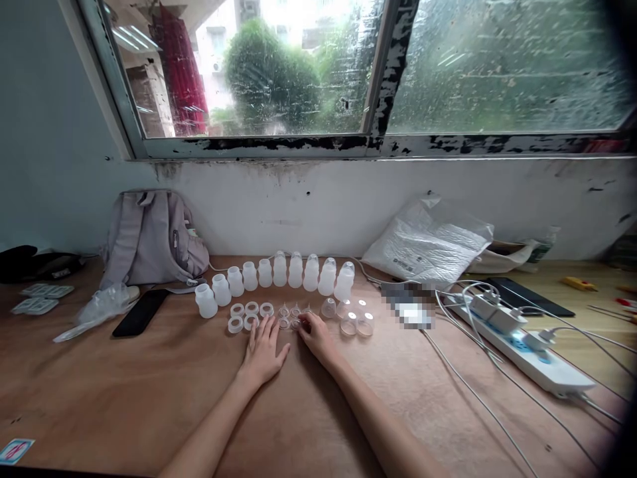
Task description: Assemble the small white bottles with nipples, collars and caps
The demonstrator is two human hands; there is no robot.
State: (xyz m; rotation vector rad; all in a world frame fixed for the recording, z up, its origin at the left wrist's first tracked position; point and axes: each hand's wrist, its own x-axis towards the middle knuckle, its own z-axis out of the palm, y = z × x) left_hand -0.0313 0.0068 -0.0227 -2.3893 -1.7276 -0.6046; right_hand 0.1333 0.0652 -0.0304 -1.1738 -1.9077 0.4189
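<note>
My left hand (263,348) lies flat on the wooden table (149,392), fingers stretched out, its tips beside several white plastic rings (251,309). My right hand (314,335) rests next to it with fingers curled around small clear valve pieces (291,312); what it pinches is too small to name. Behind both hands stands a curved row of several white translucent bottle-shaped parts (279,271). A few clear domed caps (355,324) lie to the right of my right hand.
A grey backpack (152,239) leans on the wall at the left, with a black phone (140,312) and a crumpled clear bag (99,305) before it. A white plastic bag (428,242), a power strip (522,345) with cables and a dark tablet (527,295) lie at the right.
</note>
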